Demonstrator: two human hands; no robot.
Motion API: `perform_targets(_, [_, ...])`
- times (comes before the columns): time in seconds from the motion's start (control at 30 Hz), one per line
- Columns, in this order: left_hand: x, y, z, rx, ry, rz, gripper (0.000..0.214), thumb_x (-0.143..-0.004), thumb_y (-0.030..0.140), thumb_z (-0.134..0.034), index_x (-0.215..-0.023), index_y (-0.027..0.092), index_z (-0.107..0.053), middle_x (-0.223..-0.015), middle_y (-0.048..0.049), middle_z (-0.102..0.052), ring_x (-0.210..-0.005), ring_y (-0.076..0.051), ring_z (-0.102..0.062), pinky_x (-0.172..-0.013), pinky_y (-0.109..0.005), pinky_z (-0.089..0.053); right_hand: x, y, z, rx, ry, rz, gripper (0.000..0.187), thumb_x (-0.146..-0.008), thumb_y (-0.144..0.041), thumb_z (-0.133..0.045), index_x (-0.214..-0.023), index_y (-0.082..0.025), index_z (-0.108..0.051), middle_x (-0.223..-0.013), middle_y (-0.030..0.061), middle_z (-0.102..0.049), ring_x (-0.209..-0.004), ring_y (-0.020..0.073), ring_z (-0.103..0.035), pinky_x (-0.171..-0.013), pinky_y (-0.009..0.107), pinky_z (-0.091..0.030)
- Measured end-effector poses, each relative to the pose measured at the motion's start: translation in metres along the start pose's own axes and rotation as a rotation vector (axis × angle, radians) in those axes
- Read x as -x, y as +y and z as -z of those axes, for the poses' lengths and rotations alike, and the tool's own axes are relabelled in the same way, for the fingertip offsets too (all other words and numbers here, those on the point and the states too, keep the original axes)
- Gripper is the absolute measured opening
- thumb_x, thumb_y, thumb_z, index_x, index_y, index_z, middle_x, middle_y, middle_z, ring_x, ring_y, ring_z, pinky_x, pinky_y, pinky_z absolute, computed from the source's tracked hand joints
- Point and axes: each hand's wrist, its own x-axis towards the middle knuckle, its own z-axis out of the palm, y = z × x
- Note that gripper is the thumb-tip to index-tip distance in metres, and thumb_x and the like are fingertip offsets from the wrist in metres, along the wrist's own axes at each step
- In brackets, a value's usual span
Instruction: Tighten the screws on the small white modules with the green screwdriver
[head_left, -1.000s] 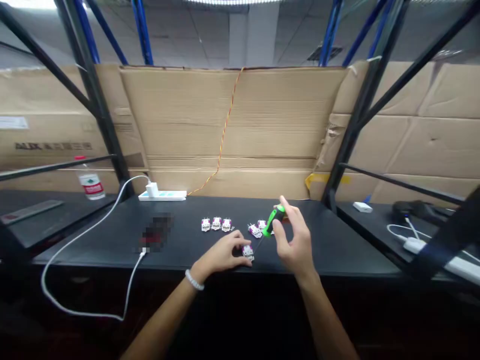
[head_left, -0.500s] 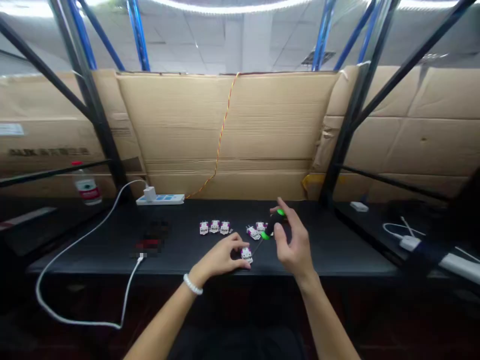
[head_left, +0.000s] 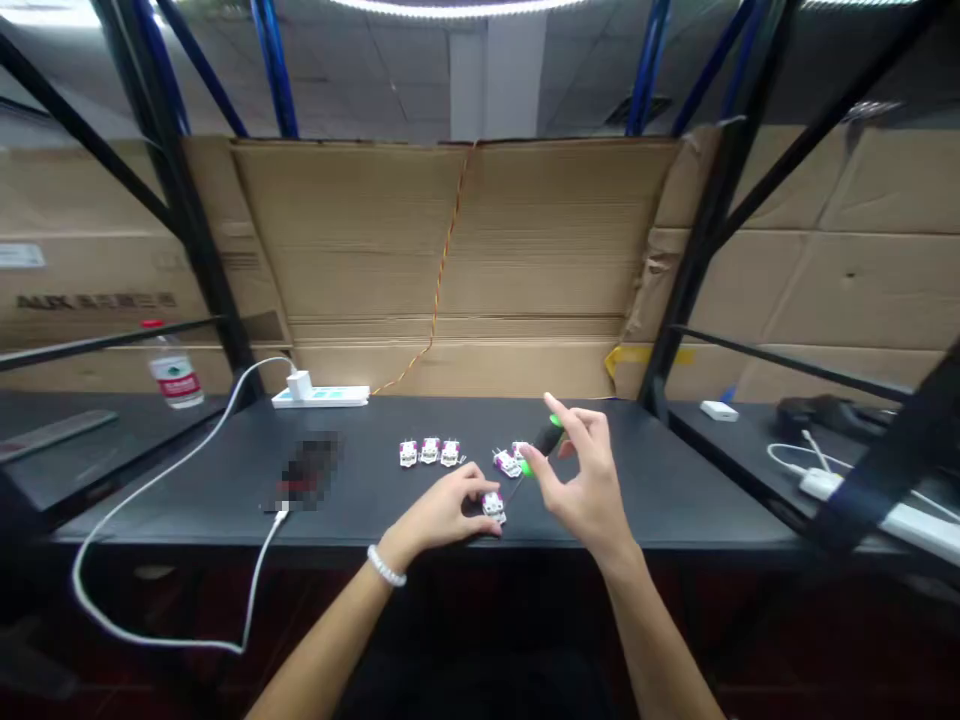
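Note:
My left hand (head_left: 454, 510), with a white bracelet on the wrist, grips a small white and purple part (head_left: 493, 506) between thumb and fingers near the table's front edge. In my right hand (head_left: 581, 465) is a screwdriver (head_left: 550, 438) with a black and green handle. Its thin shaft slants down left, and the tip meets or nearly meets the held part. Just behind the shaft lie more such white and purple parts (head_left: 507, 462), partly hidden by the right hand. Three similar parts (head_left: 429, 451) stand in a row to the left.
On the black table (head_left: 360, 500), a white power strip (head_left: 321, 397) with a plugged-in charger sits at the back. A white cable (head_left: 112, 515) loops from it over the front edge to a blurred dark object (head_left: 309, 470). Cardboard (head_left: 352, 250) walls the back; a bottle (head_left: 175, 372) stands left.
My right thumb and fingers have shifted on the screwdriver handle, the thumb now lower and further left. My left hand and the part in it have stayed in place.

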Motion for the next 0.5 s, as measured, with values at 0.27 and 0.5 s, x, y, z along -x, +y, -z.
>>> perform_targets(0.27, [-0.0002,-0.0023,-0.0011,-0.006,-0.001,-0.013,0.056,-0.082,0.05,-0.09,-0.129,0.021,-0.077,-0.111,-0.0054,-0.064,-0.096,-0.022,-0.064,-0.091,-0.034,-0.054,0.0017,0.0011,-0.0044,-0.098,0.019,0.009,0.056,-0.1,-0.024,-0.065,-0.155,-0.027,-0.054,-0.121,0.01,-0.069,-0.103,0.0246,-0.069,-0.091,0.043,-0.062])
perform_targets(0.5, [0.0,-0.0025,-0.0014,-0.003,0.003,-0.026,0.056,-0.083,0.049,-0.089,-0.13,0.021,-0.076,-0.112,-0.0059,-0.064,-0.095,-0.022,-0.064,-0.091,-0.035,-0.054,0.0029,0.0032,-0.0063,-0.134,0.009,0.04,0.062,-0.101,-0.018,-0.059,-0.16,-0.029,-0.048,-0.131,0.0117,-0.07,-0.114,0.0276,-0.071,-0.099,0.047,-0.061])
